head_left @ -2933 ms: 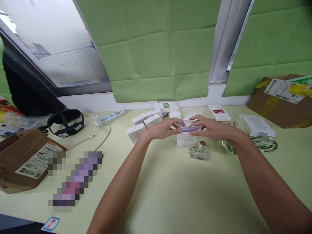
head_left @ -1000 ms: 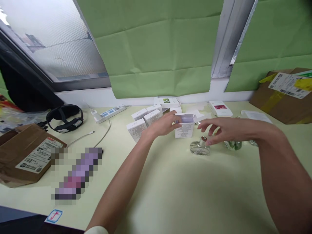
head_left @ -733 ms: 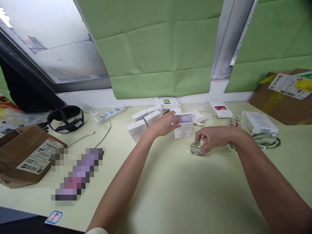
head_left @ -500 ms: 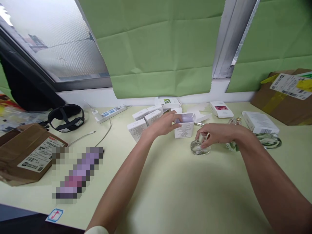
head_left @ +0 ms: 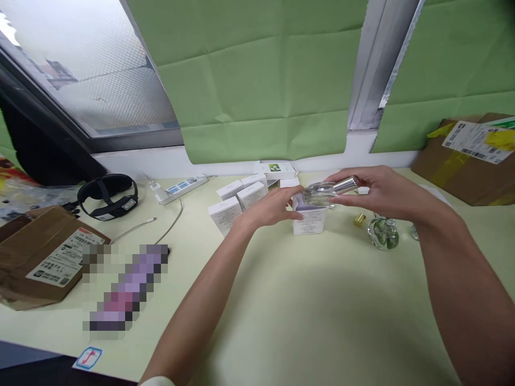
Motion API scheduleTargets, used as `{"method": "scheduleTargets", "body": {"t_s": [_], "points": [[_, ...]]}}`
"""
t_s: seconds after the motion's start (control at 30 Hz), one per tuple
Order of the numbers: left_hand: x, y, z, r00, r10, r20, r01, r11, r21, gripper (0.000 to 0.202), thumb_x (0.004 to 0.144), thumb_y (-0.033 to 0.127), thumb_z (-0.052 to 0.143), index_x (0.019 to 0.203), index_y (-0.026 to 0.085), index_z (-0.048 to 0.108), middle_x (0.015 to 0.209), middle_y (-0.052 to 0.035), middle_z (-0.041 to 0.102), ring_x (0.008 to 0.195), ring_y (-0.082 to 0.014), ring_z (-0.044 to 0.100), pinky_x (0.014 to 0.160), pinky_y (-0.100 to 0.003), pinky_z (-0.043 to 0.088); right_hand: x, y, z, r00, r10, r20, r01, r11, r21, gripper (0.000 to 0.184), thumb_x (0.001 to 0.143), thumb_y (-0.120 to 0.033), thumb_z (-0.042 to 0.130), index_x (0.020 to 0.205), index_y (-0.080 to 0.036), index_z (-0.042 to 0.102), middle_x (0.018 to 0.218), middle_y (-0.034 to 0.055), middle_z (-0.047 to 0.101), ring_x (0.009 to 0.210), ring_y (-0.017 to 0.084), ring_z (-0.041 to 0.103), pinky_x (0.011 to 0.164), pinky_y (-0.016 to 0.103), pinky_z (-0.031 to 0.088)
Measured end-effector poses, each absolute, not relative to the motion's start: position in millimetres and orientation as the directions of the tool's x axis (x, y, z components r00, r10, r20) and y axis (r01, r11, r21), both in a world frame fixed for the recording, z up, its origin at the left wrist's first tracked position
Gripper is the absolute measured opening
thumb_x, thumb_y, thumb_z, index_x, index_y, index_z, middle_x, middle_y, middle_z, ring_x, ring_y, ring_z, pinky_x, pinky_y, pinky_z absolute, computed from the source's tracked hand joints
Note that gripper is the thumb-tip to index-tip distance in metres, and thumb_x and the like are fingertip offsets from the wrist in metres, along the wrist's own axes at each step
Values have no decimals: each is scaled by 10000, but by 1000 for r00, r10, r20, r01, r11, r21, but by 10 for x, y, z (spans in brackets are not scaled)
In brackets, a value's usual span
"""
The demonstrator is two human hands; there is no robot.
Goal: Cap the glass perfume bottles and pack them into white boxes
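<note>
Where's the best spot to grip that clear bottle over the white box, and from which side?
Probably at the silver cap end, from the right. The clear bottle lies sideways, cap toward the right hand that holds it; its round glass body looks wide and slick. The left hand steadies the white box below.

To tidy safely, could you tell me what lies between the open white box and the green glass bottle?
A small gold piece, likely a cap, lies there on the table, as the head view shows.
</note>
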State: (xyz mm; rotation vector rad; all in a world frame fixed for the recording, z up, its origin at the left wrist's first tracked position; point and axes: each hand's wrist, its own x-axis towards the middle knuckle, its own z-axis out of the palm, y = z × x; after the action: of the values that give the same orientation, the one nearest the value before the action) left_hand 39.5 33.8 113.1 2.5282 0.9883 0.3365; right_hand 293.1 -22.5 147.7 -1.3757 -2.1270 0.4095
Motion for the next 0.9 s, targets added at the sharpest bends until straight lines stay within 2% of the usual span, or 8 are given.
{"method": "scheduleTargets", "body": {"t_s": [0.13,0.3,0.43,0.63,0.9], "points": [[394,327,1143,705,707,61,609,-647,459,378,854,395,655,1175,245,524,1089,-27,646,1019,-231,624,764,-313,445,2878,-163,1406,-321,897,304,734,439,-518,383,804,-582,660,1113,-361,709,1109,10,732,941,268,641,670,371,459],[395,316,1143,689,723,56,626,-631,458,490,849,407,659,1284,261,488,1139,-43,635,1035,-235,616,804,-325,450,2860,-156,1387,-346,882,320,728,468,-502,371,817,-551,656,1119,-342,707,1105,9,736,922,263,632,692,378,461],[401,298,1149,700,711,61,608,-639,471,598,854,383,658,1392,321,402,1189,-24,628,1040,-223,613,820,-323,449,2851,-147,1380,-381,868,319,711,495,-500,381,823,-551,645,1116,-318,716,1093,19,739,922,252,634,736,378,472],[406,291,1161,709,702,72,598,-652,467,590,859,370,654,1393,336,408,1198,-20,627,1049,-231,610,815,-331,450,2833,-131,1374,-430,857,284,715,515,-473,400,851,-492,620,1183,-281,696,1119,48,731,967,258,626,803,387,474],[414,297,1161,717,692,78,577,-653,490,579,854,339,661,1384,314,429,1202,-37,636,1012,-228,620,811,-337,465,2796,-119,1349,-427,859,282,700,511,-498,434,843,-496,632,1204,-263,692,1119,50,727,980,246,624,799,367,477]]}}
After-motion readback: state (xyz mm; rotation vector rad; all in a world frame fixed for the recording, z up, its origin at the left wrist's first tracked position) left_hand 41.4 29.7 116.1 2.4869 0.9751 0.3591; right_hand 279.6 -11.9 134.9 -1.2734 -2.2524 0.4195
